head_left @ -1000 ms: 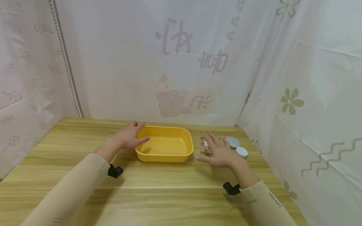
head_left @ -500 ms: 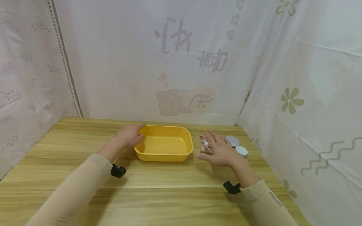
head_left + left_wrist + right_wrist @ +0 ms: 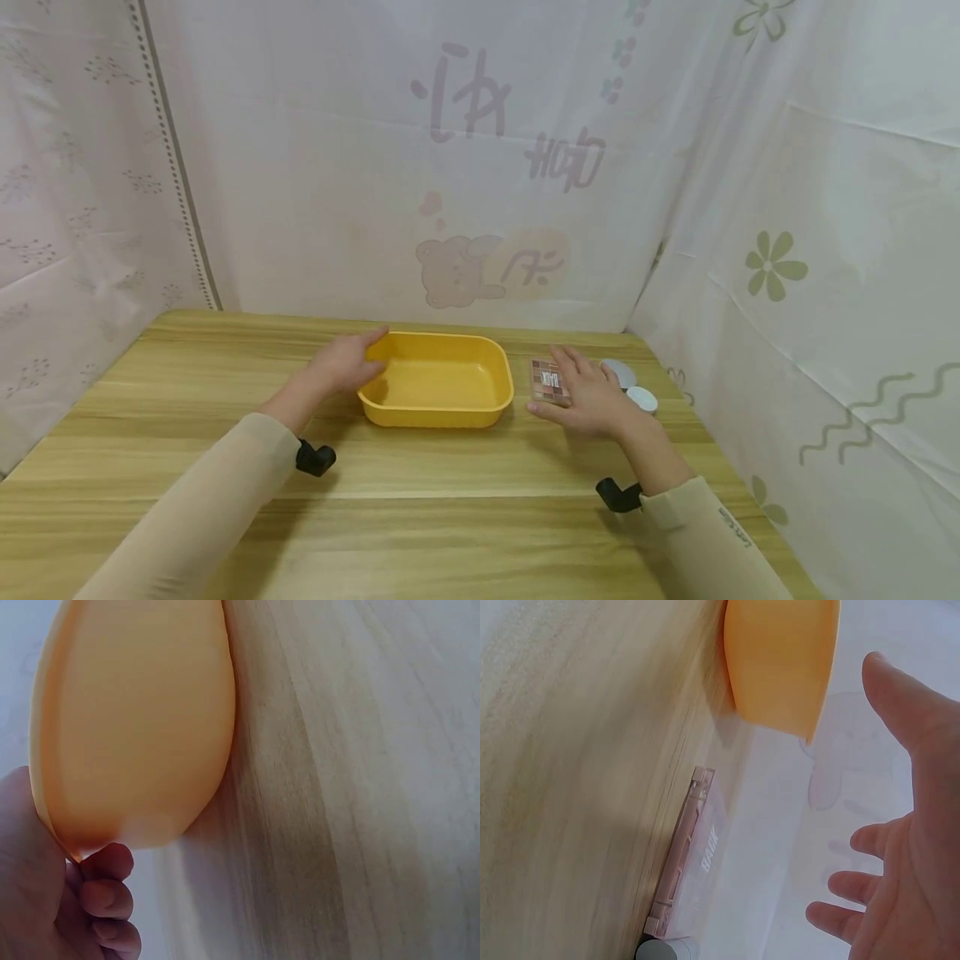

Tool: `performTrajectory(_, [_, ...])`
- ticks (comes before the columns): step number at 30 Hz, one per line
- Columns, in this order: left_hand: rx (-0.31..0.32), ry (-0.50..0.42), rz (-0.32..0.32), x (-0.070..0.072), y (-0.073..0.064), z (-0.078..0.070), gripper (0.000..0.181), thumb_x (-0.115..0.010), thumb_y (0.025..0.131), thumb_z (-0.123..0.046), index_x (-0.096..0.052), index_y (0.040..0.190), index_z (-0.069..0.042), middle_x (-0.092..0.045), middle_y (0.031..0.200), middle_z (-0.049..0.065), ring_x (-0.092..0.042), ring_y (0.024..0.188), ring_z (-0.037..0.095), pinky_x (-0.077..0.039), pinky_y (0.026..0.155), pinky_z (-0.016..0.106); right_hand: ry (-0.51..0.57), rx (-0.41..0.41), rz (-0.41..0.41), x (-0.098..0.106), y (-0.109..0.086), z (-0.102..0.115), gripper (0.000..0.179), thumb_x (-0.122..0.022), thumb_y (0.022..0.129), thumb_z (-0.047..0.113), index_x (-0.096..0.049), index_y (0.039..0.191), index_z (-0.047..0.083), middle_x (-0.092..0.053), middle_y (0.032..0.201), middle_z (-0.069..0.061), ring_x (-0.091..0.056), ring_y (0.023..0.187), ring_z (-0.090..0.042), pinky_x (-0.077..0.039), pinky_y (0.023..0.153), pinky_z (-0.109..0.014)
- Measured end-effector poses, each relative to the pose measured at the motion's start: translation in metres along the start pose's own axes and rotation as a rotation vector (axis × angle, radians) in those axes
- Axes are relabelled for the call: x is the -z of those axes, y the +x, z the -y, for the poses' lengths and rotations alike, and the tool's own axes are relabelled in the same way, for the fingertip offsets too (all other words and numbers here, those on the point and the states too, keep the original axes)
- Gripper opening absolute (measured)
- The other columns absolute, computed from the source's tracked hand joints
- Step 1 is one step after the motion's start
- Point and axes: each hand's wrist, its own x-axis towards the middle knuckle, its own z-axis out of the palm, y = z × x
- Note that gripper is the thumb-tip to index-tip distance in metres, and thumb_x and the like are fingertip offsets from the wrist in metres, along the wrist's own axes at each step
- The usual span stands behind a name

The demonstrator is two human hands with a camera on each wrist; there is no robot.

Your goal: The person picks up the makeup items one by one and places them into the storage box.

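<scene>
A yellow rectangular tub (image 3: 435, 417) stands on the wooden table. My left hand (image 3: 339, 365) grips its left rim, thumb on the inside and fingers curled under the outer wall, as the left wrist view shows on the tub (image 3: 142, 712). Over the right side of the table hovers my right hand (image 3: 596, 398), fingers spread and holding nothing. Just below and left of it lies a flat eyeshadow palette (image 3: 549, 382) with a clear lid lettered "BACK". In the right wrist view the palette (image 3: 690, 862) lies apart from the hand.
A grey round lid-like disc (image 3: 621, 372) and a small white round container (image 3: 642, 399) sit right of the palette, partly behind the right hand. Patterned white curtains (image 3: 315, 208) enclose the table's (image 3: 435, 533) back and sides.
My left hand has closed its thumb over the tub's rim. The right hand has drifted slightly right, uncovering more of the palette.
</scene>
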Motion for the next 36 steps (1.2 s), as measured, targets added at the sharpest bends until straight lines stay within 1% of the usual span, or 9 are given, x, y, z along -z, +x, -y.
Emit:
performTrajectory(4, [-0.006,-0.017,0.000,-0.002,-0.001,0.001,0.076,-0.060,0.111,-0.044,-0.029,0.176,-0.017,-0.045,0.169,0.027,-0.054,0.147,0.052,-0.047,0.118,0.066,0.019,-0.010,-0.004,0.002,-0.001,-0.002,0.114,-0.057,0.099,0.081,-0.011,0.178,0.012,-0.016,0.183,-0.021,-0.020,0.167,-0.048,-0.009,0.129,-0.079])
performTrajectory(8, [-0.001,-0.024,0.001,-0.004,-0.001,0.001,0.083,-0.060,0.110,-0.055,-0.025,0.177,-0.018,-0.044,0.170,0.027,-0.053,0.148,0.052,-0.046,0.118,0.066,0.022,-0.027,-0.015,0.003,-0.001,-0.005,0.111,-0.059,0.100,0.076,-0.013,0.178,0.010,-0.017,0.183,-0.022,-0.021,0.167,-0.049,-0.010,0.129,-0.079])
performTrajectory(14, [0.001,-0.020,-0.007,-0.006,0.000,0.001,0.082,-0.061,0.110,-0.049,-0.026,0.177,-0.017,-0.046,0.169,0.026,-0.054,0.148,0.050,-0.046,0.119,0.065,-0.005,-0.069,-0.031,0.005,0.005,-0.018,0.113,-0.057,0.100,0.078,-0.015,0.176,0.006,-0.024,0.180,-0.027,-0.029,0.163,-0.053,-0.018,0.127,-0.079])
performTrajectory(17, [0.000,-0.010,-0.009,-0.006,0.000,0.001,0.079,-0.060,0.111,-0.045,-0.027,0.176,-0.016,-0.048,0.168,0.027,-0.063,0.138,0.046,-0.051,0.114,0.063,0.010,-0.098,-0.025,0.008,0.007,-0.025,0.110,-0.059,0.103,0.073,-0.015,0.176,0.005,-0.024,0.178,-0.030,-0.029,0.160,-0.057,-0.020,0.126,-0.080])
performTrajectory(20, [-0.009,-0.019,-0.006,-0.004,0.000,0.001,0.074,-0.058,0.112,-0.039,-0.029,0.176,-0.015,-0.049,0.167,0.028,-0.069,0.117,0.040,-0.055,0.105,0.059,0.042,-0.123,-0.030,0.012,0.007,-0.030,0.107,-0.058,0.104,0.070,-0.015,0.176,0.004,-0.023,0.177,-0.033,-0.029,0.159,-0.061,-0.020,0.126,-0.081])
performTrajectory(26, [-0.055,-0.113,-0.010,-0.002,0.001,0.009,0.069,-0.056,0.111,-0.032,-0.034,0.174,-0.013,-0.059,0.156,0.031,-0.063,0.102,0.035,-0.051,0.097,0.052,0.067,-0.137,-0.031,0.015,0.003,-0.034,0.101,-0.057,0.108,0.064,-0.015,0.175,0.001,-0.022,0.177,-0.036,-0.026,0.158,-0.063,-0.017,0.125,-0.082])
performTrajectory(29, [-0.117,-0.154,-0.018,-0.003,0.001,0.015,0.071,-0.057,0.109,-0.029,-0.035,0.173,-0.009,-0.062,0.150,0.032,-0.063,0.112,0.037,-0.052,0.103,0.054,0.054,-0.141,-0.023,0.015,0.002,-0.036,0.101,-0.055,0.109,0.064,-0.013,0.175,0.001,-0.021,0.177,-0.036,-0.024,0.159,-0.063,-0.017,0.124,-0.083])
performTrajectory(32, [-0.168,-0.158,-0.011,-0.005,0.001,0.020,0.077,-0.058,0.105,-0.029,-0.031,0.174,-0.007,-0.057,0.157,0.032,-0.063,0.132,0.044,-0.049,0.116,0.060,0.044,-0.147,-0.017,0.016,0.001,-0.038,0.104,-0.052,0.108,0.069,-0.012,0.175,0.001,-0.020,0.177,-0.036,-0.023,0.159,-0.064,-0.016,0.124,-0.084])
performTrajectory(36, [-0.164,-0.121,0.005,-0.009,-0.002,0.023,0.084,-0.058,0.103,-0.034,-0.023,0.177,-0.014,-0.047,0.167,0.031,-0.059,0.139,0.045,-0.043,0.122,0.064,0.043,-0.150,-0.017,0.015,0.001,-0.039,0.103,-0.053,0.108,0.068,-0.012,0.175,0.001,-0.020,0.177,-0.036,-0.023,0.158,-0.064,-0.016,0.124,-0.084])
